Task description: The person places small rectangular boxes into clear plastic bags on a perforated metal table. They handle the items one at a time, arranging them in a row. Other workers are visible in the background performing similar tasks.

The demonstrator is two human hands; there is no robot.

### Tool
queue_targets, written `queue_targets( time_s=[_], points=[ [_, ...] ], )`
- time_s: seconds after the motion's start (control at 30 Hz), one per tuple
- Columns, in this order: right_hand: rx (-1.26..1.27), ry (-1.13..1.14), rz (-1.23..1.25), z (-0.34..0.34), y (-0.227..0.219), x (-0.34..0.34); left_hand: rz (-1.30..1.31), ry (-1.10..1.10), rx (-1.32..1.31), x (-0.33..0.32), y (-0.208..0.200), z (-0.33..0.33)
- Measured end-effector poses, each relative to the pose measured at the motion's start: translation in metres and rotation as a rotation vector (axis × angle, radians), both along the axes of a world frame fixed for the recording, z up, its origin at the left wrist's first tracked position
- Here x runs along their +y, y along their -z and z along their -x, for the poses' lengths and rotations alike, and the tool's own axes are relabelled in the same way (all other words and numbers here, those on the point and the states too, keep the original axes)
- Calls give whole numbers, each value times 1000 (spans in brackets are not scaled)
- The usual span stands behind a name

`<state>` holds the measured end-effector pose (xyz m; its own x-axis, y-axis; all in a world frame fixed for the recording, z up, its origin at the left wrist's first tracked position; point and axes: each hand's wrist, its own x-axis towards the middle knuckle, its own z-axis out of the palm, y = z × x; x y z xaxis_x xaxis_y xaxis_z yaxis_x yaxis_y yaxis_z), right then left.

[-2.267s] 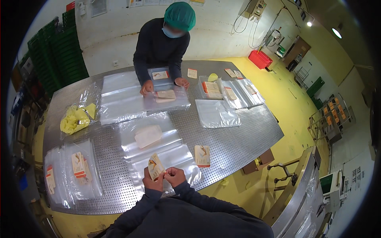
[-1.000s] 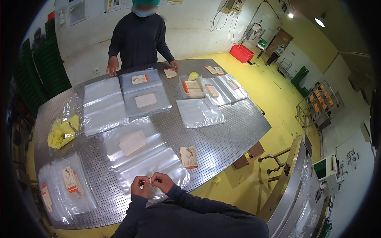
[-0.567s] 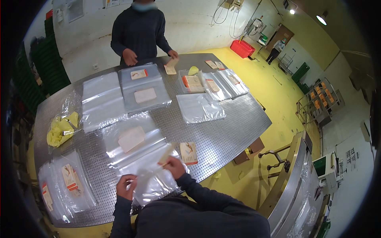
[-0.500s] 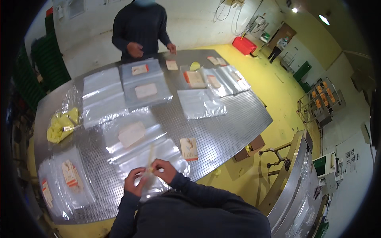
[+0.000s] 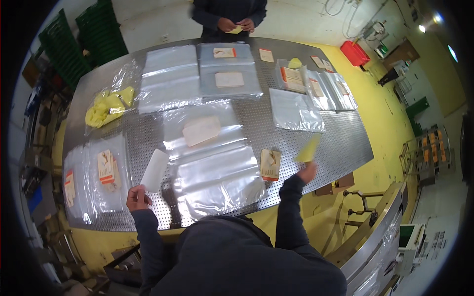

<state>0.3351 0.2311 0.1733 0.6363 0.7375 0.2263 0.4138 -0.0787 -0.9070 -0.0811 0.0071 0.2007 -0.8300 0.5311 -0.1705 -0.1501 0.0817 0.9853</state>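
Observation:
My left hand (image 5: 138,197) pinches the lower end of a white rectangular card (image 5: 155,170) just above the table, left of the clear plastic bags (image 5: 217,172). Off to the right, my right hand (image 5: 307,172) grips a thin yellow slip (image 5: 308,149) by its lower corner. Between my hands, the bags lie flat in front of me, with a pale blank card (image 5: 201,131) on the upper part. A printed card with an orange edge (image 5: 270,165) rests on the bare metal, nearer to my right hand.
Across the perforated metal table (image 5: 340,143), a co-worker's hands (image 5: 236,25) hold a yellow slip. More bag stacks (image 5: 170,79) lie around, some with printed cards on them. Crumpled yellow slips (image 5: 106,109) fill a clear bag at left. Green crates (image 5: 101,30) stand behind.
My hands have parted from a shared pinch over the bags: the left out leftward with the white card, the right rightward with the yellow slip. The co-worker's hands came together. The view shifted.

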Motion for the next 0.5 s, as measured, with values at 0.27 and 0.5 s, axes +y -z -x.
queue_targets(
  time_s=[0.27,0.5],
  points=[
    [-335,-953,178,55,43,59,-211,320,134,39,-12,-62],
    [848,-1140,612,117,6,-47,-150,657,664,27,-22,-84]
  ],
)
